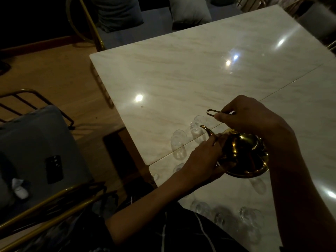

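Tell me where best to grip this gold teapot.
Probably the thin loop handle, from above, where the right hand pinches it. The round polished teapot body offers little purchase, so the left hand only holds it beside the spout.

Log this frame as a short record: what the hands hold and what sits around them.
surface: marble table, dim light
held: gold teapot, tilted, spout pointing left
left hand: grips the teapot body below the spout
right hand: pinches a thin wire loop above the teapot
on table: clear glasses beside the spout, more at the near edge
off table: dark phone on a chair cushion
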Demonstrator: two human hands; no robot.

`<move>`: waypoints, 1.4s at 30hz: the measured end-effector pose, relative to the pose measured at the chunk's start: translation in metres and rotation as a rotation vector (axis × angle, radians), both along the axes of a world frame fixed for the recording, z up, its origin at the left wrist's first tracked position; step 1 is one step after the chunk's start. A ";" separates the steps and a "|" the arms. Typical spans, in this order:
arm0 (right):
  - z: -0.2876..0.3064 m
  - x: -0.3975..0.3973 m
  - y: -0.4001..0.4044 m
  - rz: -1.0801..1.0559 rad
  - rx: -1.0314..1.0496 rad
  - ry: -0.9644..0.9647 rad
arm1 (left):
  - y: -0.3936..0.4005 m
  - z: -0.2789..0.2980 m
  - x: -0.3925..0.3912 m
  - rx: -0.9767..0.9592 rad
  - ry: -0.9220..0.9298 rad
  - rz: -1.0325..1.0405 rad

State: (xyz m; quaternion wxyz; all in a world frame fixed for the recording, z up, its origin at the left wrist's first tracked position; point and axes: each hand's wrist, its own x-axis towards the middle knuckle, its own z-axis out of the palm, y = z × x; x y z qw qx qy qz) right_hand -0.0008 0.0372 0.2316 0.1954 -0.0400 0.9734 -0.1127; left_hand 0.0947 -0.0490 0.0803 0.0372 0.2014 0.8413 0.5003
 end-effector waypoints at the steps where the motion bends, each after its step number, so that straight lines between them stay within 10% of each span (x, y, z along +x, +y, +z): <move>1: 0.000 0.000 0.000 -0.002 0.000 0.000 | 0.000 0.000 0.000 0.000 -0.001 0.001; 42: -0.079 0.009 0.011 -0.155 -0.109 -0.025 | -0.019 -0.043 -0.011 -0.118 -0.201 -0.100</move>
